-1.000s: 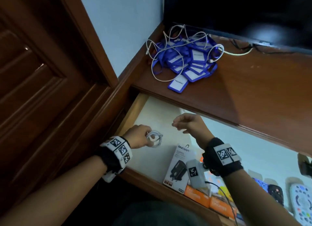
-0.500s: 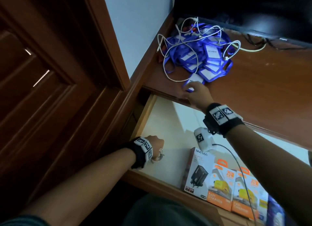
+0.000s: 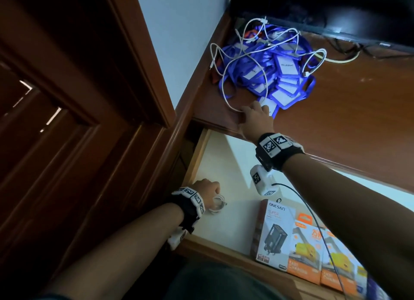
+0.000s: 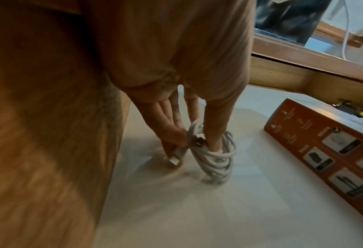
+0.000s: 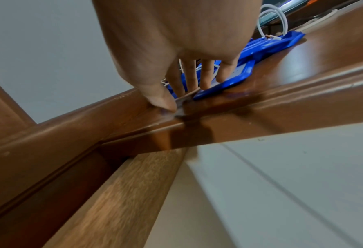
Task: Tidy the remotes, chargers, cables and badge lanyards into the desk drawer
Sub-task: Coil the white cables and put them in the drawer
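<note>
A pile of blue badge lanyards (image 3: 280, 75) tangled with white cables (image 3: 226, 91) lies on the brown desk top (image 3: 347, 120). My right hand (image 3: 255, 111) sits at the pile's near edge. There its thumb and fingers (image 5: 189, 78) pinch a loop of white cable (image 5: 183, 99) beside a blue badge holder (image 5: 225, 80). Below, the drawer (image 3: 224, 165) stands open. My left hand (image 3: 209, 187) is down in its near-left corner and pinches a coiled white cable (image 4: 214, 161) that touches the drawer's white floor.
Boxed chargers lie in the drawer's front: a grey ONESAM box (image 3: 274, 230) and two orange ones (image 3: 307, 250). A dark TV (image 3: 336, 6) stands behind the pile with dark cords. A wooden door (image 3: 56, 120) and a pale wall (image 3: 179, 41) close the left.
My right hand rose from above the drawer to the pile's near edge on the desk. My left hand carried the coiled cable down into the drawer's near-left corner.
</note>
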The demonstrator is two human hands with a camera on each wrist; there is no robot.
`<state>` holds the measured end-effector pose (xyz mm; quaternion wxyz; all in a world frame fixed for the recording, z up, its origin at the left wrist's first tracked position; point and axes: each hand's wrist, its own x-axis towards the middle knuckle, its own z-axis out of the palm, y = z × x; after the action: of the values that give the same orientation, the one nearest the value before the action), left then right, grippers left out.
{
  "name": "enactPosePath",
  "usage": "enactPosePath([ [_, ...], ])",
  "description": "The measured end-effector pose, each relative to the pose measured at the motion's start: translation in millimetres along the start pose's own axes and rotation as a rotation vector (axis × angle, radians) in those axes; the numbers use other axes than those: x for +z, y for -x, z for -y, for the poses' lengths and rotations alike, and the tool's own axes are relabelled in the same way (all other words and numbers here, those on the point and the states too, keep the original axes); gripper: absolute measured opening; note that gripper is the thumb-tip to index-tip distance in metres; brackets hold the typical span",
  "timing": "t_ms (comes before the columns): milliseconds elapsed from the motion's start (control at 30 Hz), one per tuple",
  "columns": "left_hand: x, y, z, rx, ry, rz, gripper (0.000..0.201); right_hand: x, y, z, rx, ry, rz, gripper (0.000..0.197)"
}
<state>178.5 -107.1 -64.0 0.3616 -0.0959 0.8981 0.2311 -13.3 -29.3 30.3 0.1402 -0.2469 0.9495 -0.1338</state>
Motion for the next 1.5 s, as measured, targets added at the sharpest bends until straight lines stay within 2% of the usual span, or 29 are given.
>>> enactPosePath([
  [133,-4.0,-2.1,2.6,0.124,-0.138,0.039,0.033,1.4,-2.6,-2.6,-0.008,-0.006,-0.067,0.03],
  [200,-2.9,-1.5,2.9,0.141,-0.181,0.052,0.032,0.3,-3.1,-2.8,-0.02,0.003,-0.091,0.024],
  [267,-2.8,0.6,2.7,0.138,-0.207,0.069,0.032,-2.2,-0.3,-3.1,-0.049,-0.031,-0.134,0.027],
  [333,-4.0,4.7,1.1,0.122,-0.263,0.085,0.034,-6.0,3.8,-2.9,-0.104,-0.105,-0.237,0.032],
  [400,-3.4,10.0,-0.7,0.106,-0.339,0.113,0.033,-14.8,7.5,0.1,-0.14,-0.189,-0.346,0.023],
  [500,0.8,18.0,-4.3,0.073,-0.511,0.181,0.015,-34.2,13.6,5.4,-0.194,-0.285,-0.438,0.015],
  [733,12.2,28.5,-14.7,-0.071,-0.674,0.139,0.021,-66.5,41.0,-8.2,-0.263,-0.386,-0.533,0.015],
  [867,2.9,32.3,-20.6,-0.108,-0.524,0.101,0.021,-82.7,57.7,-24.4,-0.267,-0.481,-0.532,0.009],
  [1000,-40.0,31.9,-41.6,-0.149,-0.143,-0.082,0.05,-103.4,73.3,-44.2,-0.309,-0.536,-0.53,0.006],
  [1100,-89.4,37.8,-70.8,-0.109,0.101,-0.393,0.056,-118.6,86.8,-58.0,-0.359,-0.53,-0.54,0.004],
  [1200,-131.8,46.8,-107.3,0.03,0.264,-0.674,0.07,-133.0,99.9,-67.7,-0.423,-0.509,-0.516,0.006],
  [1267,-152.2,48.3,-131.8,0.157,0.293,-0.773,0.083,-142.9,107.1,-70.7,-0.454,-0.506,-0.509,0.006],
  [1333,-168.4,46.5,-156.7,0.296,0.214,-0.828,0.091,-153.0,112.9,-72.5,-0.493,-0.495,-0.546,0.007],
  [1400,-181.5,42.6,-179.1,0.402,0.151,-0.873,0.087,-163.7,117.4,-74.8,-0.524,-0.479,-0.595,0.007],
  [1433,-186.7,40.5,-188.3,0.441,0.153,-0.918,0.077,-169.4,119.3,-77.4,-0.526,-0.464,-0.614,0.007],
  [1500,-196.9,36.8,-201.6,0.464,0.207,-1.099,0.046,-180.1,122.3,-85.4,-0.48,-0.442,-0.625,0.008],
])
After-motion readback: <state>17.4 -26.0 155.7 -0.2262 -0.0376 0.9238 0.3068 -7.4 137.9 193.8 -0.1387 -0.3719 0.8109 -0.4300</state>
